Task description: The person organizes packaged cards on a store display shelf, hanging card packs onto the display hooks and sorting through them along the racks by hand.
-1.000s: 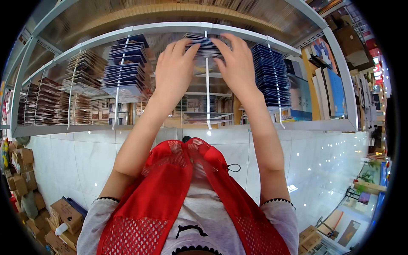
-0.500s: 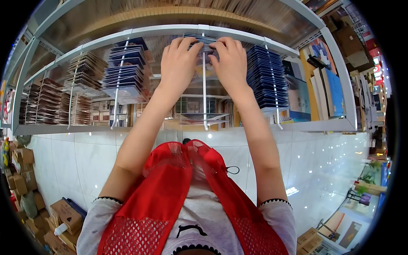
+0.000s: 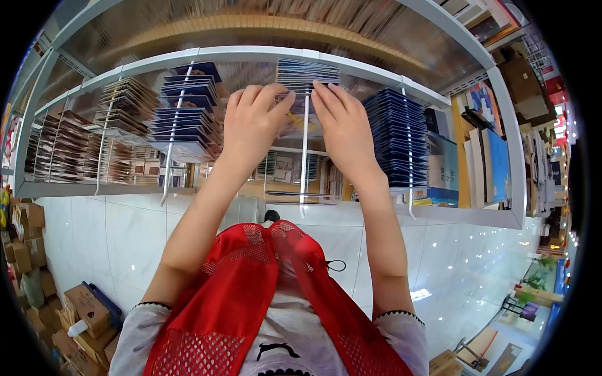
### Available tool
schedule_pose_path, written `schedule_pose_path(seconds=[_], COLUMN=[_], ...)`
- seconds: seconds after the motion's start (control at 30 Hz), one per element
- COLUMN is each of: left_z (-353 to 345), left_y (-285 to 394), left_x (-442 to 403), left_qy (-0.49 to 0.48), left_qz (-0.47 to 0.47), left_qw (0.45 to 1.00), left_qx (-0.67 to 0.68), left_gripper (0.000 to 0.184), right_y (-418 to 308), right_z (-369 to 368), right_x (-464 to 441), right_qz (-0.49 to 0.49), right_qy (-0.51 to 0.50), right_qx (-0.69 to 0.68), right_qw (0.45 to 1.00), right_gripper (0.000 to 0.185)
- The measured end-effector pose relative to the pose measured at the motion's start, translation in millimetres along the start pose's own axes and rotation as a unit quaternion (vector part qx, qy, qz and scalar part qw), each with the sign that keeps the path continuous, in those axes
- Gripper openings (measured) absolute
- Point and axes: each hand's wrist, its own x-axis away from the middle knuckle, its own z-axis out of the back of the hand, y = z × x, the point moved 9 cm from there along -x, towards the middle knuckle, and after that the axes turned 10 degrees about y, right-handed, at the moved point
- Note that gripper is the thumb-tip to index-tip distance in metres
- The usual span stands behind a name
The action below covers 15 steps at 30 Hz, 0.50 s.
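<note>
Flat thin packs point(image 3: 307, 70) hang in a row on a white display hook point(image 3: 305, 150) in front of me. My left hand point(image 3: 252, 125) is at the left of the row's near end, fingers curled and thumb close to the index finger, pinching the packs' edge. On the other side of the hook, my right hand point(image 3: 343, 128) has its fingertips on the right edge of the same packs. The fingers partly hide the nearest packs. To the right, a long row of dark blue packs point(image 3: 395, 138) fills the neighbouring hook.
More hooks on the left carry blue packs point(image 3: 182, 113) and brown packs point(image 3: 69, 147). Books point(image 3: 492, 160) stand at the rack's right end. A grey rail point(image 3: 464, 216) edges the rack near me. Cardboard boxes point(image 3: 88, 307) are stacked on the floor at lower left.
Both hands have come nearer to me along the hook. More of the hanging packs now shows beyond my fingers. The view has shifted slightly.
</note>
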Motion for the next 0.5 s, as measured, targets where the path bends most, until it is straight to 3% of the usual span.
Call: schedule_pose_path(seconds=[0.1,0.33,0.43,0.5], left_z=[3.8,15.3,27.3,29.2], left_y=[4.1,7.7,11.0,8.8], left_x=[4.8,4.4,8.5,16.2], left_qy=[-0.011,0.017,-0.003,-0.051], left_qz=[-0.017,-0.001,0.002,0.038], left_qw=[1.0,0.999,0.997,0.99], left_qx=[0.003,0.046,0.074,0.127], left_gripper=[0.02,0.018,0.017,0.017], right_y=[-8.3,-8.5,-2.8,-4.9], right_z=[-0.4,17.3,23.0,29.9], right_x=[12.0,17.5,27.7,32.6], right_qz=[-0.001,-0.005,-0.117,-0.116], right_qy=[-0.068,-0.044,-0.072,-0.063], right_qx=[0.01,-0.08,-0.171,-0.205], right_qw=[0.998,0.996,0.976,0.97], right_gripper=[0.038,0.037,0.033,0.028])
